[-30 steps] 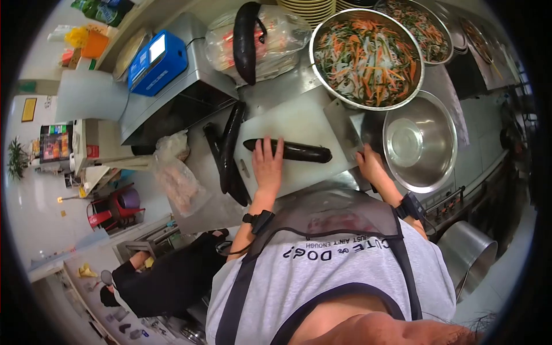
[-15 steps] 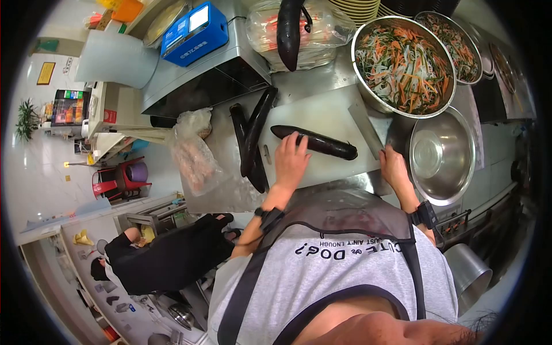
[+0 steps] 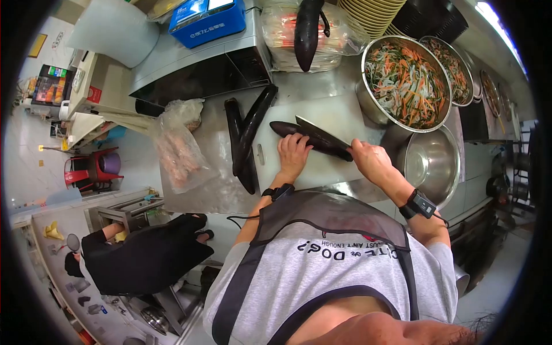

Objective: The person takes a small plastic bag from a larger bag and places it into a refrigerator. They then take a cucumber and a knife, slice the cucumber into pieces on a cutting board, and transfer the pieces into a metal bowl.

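A long dark eggplant (image 3: 280, 127) lies crosswise on the white cutting board (image 3: 313, 173). My left hand (image 3: 294, 153) holds it down with bent fingers near its left part. In my right hand (image 3: 370, 160) is a kitchen knife (image 3: 323, 132), gripped by its handle. The blade lies along the top of the eggplant, slanting up to the left, its tip just beyond my left fingertips. Left of the board, more eggplants (image 3: 250, 129) rest in a pile on the metal counter.
Right of the board stand a steel bowl of shredded vegetables (image 3: 405, 83) and a bare steel basin (image 3: 443, 167). Behind are a microwave (image 3: 201, 69), a blue box (image 3: 210, 26) and an eggplant (image 3: 309, 43) on bagged packets. A plastic bag (image 3: 181, 152) lies left. A person (image 3: 144, 253) bends nearby.
My right hand has picked the knife up from the board's right side and brought it left over the eggplant. My left hand stays on the eggplant. The view has shifted slightly.
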A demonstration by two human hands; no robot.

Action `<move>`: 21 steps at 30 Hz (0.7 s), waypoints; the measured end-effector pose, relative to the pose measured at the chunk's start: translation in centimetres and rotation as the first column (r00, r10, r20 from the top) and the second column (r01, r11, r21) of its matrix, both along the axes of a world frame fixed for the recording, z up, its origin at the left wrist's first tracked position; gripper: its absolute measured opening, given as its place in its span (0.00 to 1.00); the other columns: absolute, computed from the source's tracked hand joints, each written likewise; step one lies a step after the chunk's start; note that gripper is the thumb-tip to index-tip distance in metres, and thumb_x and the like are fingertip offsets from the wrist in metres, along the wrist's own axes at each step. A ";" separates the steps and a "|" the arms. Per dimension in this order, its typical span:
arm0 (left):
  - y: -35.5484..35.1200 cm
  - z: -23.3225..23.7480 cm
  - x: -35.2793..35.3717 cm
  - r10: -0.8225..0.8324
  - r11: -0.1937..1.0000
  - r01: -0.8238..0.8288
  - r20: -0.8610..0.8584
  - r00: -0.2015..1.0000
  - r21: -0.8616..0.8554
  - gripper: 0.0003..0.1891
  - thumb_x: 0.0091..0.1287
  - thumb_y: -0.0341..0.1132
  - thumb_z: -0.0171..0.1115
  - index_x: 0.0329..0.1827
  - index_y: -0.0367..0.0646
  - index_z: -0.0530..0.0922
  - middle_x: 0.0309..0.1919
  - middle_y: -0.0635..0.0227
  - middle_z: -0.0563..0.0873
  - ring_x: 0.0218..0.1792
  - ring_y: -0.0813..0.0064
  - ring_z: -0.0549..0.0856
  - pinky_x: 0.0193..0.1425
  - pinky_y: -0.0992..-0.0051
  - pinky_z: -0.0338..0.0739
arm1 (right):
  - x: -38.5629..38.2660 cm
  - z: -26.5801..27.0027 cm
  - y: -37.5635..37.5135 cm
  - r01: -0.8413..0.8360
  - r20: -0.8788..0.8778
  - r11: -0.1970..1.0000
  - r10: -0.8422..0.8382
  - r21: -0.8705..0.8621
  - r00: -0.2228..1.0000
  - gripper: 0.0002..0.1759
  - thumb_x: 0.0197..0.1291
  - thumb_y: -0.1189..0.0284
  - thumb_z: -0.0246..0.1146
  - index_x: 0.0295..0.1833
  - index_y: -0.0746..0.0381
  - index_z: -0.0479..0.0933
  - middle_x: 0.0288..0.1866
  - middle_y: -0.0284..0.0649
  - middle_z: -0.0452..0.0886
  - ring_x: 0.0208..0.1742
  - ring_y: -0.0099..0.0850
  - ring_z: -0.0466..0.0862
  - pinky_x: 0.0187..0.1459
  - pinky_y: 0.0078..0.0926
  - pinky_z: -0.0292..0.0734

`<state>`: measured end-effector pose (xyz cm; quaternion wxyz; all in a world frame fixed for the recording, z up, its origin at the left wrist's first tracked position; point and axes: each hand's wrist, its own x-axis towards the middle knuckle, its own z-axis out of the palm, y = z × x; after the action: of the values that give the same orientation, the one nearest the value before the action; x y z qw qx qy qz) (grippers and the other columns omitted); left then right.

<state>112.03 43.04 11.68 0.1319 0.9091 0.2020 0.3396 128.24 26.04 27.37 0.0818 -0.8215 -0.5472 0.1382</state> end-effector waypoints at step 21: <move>0.5 -1.5 -0.2 -0.013 0.994 0.019 0.061 0.998 -0.106 0.19 0.55 0.38 0.71 0.49 0.47 0.77 0.55 0.66 0.75 0.60 0.60 0.70 0.64 0.54 0.63 | -0.8 -1.2 6.0 -0.138 0.001 0.987 0.139 -0.086 0.990 0.15 0.71 0.63 0.56 0.39 0.65 0.69 0.26 0.49 0.82 0.27 0.49 0.84 0.29 0.45 0.79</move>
<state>111.85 43.55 10.17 0.1890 0.8917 0.2083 0.3547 127.40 32.01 26.21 0.0350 -0.7846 -0.5969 0.1640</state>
